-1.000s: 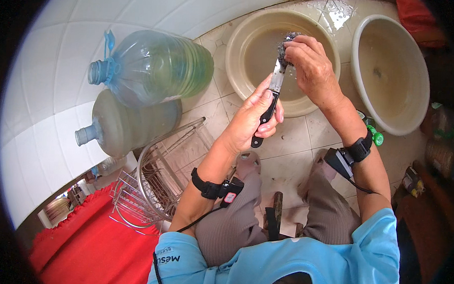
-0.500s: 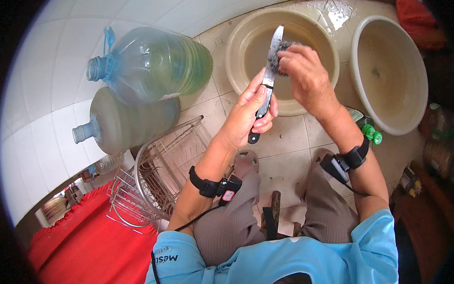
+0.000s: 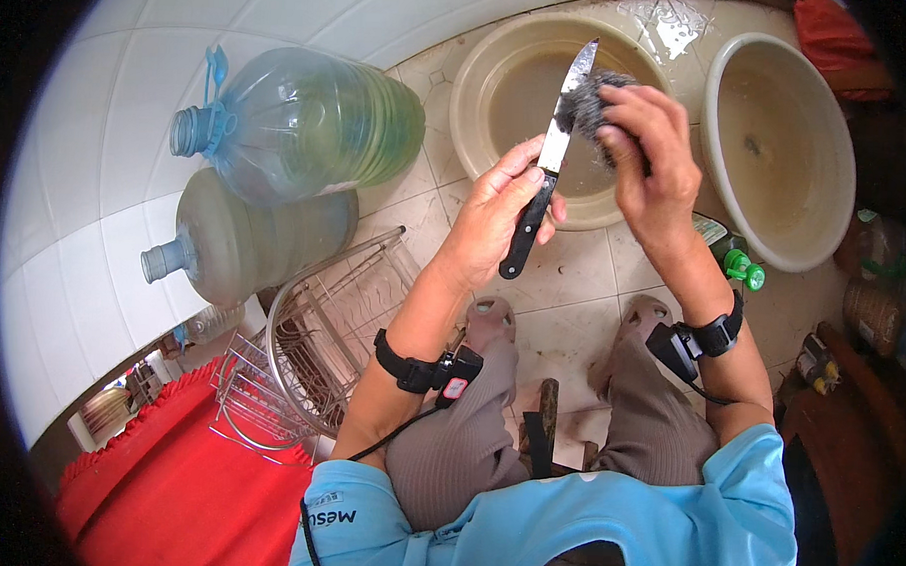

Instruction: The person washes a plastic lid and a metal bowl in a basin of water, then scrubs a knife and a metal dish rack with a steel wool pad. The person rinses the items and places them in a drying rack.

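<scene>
A kitchen knife [image 3: 552,172] with a black handle and a bright steel blade is held up in front of the person, tip pointing away, above the near rim of a beige plastic basin [image 3: 480,89] holding murky water. The left hand [image 3: 495,220] is wrapped around the handle, fingers curled and thumb along its side. The right hand [image 3: 652,160] is closed on a grey wire scouring pad [image 3: 584,103], pressing it against the upper part of the blade. A second, paler basin [image 3: 827,136] stands just to the right on the tiled floor [image 3: 573,287]. To the left lie two large water bottles [image 3: 289,128] on their sides, and nearer the person a wire dish rack [image 3: 311,358] beside a red cloth [image 3: 166,493].
</scene>
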Motion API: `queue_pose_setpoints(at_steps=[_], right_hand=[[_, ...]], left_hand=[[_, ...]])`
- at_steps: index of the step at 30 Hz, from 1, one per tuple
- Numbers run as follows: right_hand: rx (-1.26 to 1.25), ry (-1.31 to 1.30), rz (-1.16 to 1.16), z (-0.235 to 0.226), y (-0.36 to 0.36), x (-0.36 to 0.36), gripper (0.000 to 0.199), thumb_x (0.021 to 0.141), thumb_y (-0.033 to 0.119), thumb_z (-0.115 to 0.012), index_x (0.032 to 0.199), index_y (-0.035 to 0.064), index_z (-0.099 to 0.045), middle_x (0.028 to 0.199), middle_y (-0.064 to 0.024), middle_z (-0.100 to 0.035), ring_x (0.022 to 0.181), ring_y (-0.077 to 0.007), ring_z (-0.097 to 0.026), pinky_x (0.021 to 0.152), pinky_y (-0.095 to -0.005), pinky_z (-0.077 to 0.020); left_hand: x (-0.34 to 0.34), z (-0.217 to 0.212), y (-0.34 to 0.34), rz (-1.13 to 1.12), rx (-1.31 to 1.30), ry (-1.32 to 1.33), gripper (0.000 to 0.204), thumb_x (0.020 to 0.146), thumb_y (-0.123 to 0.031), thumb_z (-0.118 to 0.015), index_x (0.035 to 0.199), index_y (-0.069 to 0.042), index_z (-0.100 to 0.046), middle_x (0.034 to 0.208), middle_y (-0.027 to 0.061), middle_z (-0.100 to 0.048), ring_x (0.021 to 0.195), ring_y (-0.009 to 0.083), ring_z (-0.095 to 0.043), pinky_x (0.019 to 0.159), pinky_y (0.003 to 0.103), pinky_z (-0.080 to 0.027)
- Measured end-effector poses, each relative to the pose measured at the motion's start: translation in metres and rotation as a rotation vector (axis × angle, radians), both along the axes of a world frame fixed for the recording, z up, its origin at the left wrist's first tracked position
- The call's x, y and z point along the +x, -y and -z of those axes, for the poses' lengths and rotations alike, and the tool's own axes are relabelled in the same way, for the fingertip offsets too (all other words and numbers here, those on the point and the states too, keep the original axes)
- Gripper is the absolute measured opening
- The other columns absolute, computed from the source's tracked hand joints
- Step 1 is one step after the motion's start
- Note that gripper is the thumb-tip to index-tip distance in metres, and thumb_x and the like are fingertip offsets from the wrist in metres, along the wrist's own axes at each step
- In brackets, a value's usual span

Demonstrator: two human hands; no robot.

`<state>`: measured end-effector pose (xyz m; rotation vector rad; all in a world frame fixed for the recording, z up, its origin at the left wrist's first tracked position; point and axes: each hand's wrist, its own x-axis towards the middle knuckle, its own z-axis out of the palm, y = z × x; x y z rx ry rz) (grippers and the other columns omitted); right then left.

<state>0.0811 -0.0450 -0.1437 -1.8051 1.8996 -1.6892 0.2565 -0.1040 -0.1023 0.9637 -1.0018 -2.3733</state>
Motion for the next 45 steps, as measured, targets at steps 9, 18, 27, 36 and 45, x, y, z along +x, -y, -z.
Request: queue_pose_setpoints(at_steps=[9,18,27,36,45], right_hand=[[0.036,-0.301,-0.238,0.005,0.0,0.004,0.039,0.072,0.004,-0.069,0.11,0.0022,-0.061,0.122,-0.0119,-0.062,0.115,-0.033,-0.054,0.092,-0.0459,-0.0429],[-0.024,-0.444,-0.274,-0.008,0.006,0.002,0.04,0.069,0.002,-0.066,0.109,0.0031,-0.064,0.119,-0.0108,-0.065,0.114,-0.03,-0.057,0.091,-0.0464,-0.0447],[0.005,-0.387,-0.237,-0.016,0.01,0.004,0.039,0.067,0.001,-0.067,0.105,0.0021,-0.064,0.115,-0.0129,-0.065,0.113,-0.0303,-0.057,0.087,-0.0465,-0.0453],[0.019,-0.368,-0.234,-0.005,0.014,-0.007,0.037,0.067,0.004,-0.067,0.104,0.0024,-0.063,0.113,-0.0131,-0.065,0.113,-0.0324,-0.057,0.085,-0.046,-0.0449],[-0.015,-0.267,-0.17,-0.005,0.018,-0.009,0.043,0.063,-0.001,-0.067,0.106,0.0029,-0.063,0.112,-0.0133,-0.065,0.113,-0.034,-0.057,0.084,-0.045,-0.0457]], left_hand=[[0.006,-0.001,0.002,0.104,-0.095,0.076,0.052,0.101,-0.012,-0.049,0.15,-0.01,-0.034,0.086,0.0049,-0.059,0.052,0.0037,-0.046,0.043,0.017,-0.037],[0.008,-0.004,0.002,0.094,-0.045,0.157,0.051,0.1,-0.012,-0.051,0.148,-0.01,-0.035,0.082,0.0042,-0.058,0.05,0.0038,-0.045,0.041,0.017,-0.035],[0.011,-0.005,0.001,0.103,0.037,0.067,0.047,0.099,-0.011,-0.052,0.145,-0.009,-0.039,0.082,0.0045,-0.057,0.049,0.0037,-0.041,0.042,0.017,-0.034],[0.017,-0.004,0.002,0.13,0.026,0.081,0.051,0.099,-0.011,-0.052,0.148,-0.009,-0.035,0.082,0.0046,-0.057,0.048,0.004,-0.04,0.041,0.018,-0.033],[0.019,-0.005,0.002,0.146,0.105,0.028,0.05,0.1,-0.009,-0.05,0.148,-0.011,-0.036,0.081,0.004,-0.055,0.05,0.0039,-0.04,0.042,0.018,-0.034]])
